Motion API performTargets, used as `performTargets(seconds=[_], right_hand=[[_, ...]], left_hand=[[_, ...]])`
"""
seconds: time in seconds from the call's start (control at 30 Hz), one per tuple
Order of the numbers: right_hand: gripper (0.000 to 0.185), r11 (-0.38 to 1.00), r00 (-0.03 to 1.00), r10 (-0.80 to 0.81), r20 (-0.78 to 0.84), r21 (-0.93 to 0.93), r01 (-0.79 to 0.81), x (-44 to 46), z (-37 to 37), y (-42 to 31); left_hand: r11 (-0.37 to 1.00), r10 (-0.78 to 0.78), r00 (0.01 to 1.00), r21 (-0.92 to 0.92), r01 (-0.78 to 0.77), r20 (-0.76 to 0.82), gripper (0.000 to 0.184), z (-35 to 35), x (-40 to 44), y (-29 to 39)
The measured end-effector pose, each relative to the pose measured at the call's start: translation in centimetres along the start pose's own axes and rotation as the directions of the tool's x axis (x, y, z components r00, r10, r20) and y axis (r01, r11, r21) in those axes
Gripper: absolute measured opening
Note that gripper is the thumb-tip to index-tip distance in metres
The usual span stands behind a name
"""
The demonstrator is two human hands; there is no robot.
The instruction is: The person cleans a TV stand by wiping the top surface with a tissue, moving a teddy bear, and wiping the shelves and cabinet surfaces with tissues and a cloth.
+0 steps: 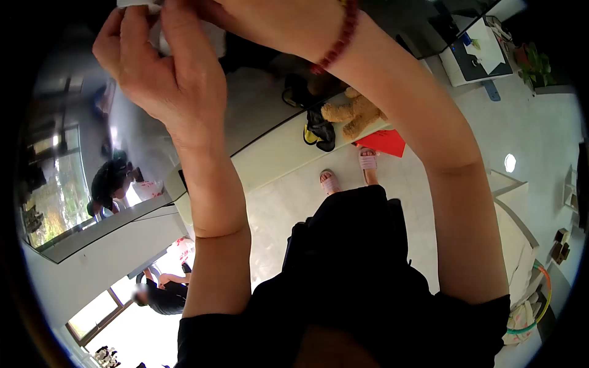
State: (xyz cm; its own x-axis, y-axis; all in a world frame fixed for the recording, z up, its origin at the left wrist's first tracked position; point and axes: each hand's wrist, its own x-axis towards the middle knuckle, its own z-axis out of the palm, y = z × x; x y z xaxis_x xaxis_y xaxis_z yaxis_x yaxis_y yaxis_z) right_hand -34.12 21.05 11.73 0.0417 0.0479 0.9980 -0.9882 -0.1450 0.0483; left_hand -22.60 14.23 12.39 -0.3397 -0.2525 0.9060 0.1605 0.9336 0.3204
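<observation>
Both my hands are raised at the top of the view, in front of a large dark glossy panel (264, 92). My left hand (165, 67) has its fingers bent and closed around a small white piece (138, 3), which is cut off by the top edge. My right hand (276, 21), with a dark red bead bracelet at the wrist, reaches across close to the left one. Its fingertips are hidden behind the left hand and beyond the frame, so what they touch does not show.
On the pale ledge below the panel lie a brown plush toy (353, 115), a black and yellow item (319, 130) and a red sheet (386, 143). A white cabinet (457, 64) and potted plant (537, 66) are at upper right. Another person (164, 295) is at lower left.
</observation>
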Motion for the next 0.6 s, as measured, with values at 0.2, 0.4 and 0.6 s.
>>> performTargets(seconds=[0.2, 0.4, 0.6], right_hand=[[0.032, 0.973, 0.96, 0.219, 0.173, 0.04, -0.229, -6.8, 0.3, -1.2], [0.041, 0.905, 0.877, 0.411, 0.25, 0.004, -0.425, -19.7, -0.2, -4.3], [0.039, 0.764, 0.681, 0.626, 0.379, -0.122, -0.634, -33.5, -1.0, -7.6]], left_hand=[[0.98, 0.015, 0.99, 0.194, -0.043, 0.142, 0.031, 1.1, -6.2, -1.3], [0.971, -0.208, 0.909, 0.187, 0.148, 0.362, 0.046, 2.5, -18.1, -4.1], [0.917, -0.396, 0.784, 0.255, 0.308, 0.478, 0.053, 5.0, -31.3, -8.0]])
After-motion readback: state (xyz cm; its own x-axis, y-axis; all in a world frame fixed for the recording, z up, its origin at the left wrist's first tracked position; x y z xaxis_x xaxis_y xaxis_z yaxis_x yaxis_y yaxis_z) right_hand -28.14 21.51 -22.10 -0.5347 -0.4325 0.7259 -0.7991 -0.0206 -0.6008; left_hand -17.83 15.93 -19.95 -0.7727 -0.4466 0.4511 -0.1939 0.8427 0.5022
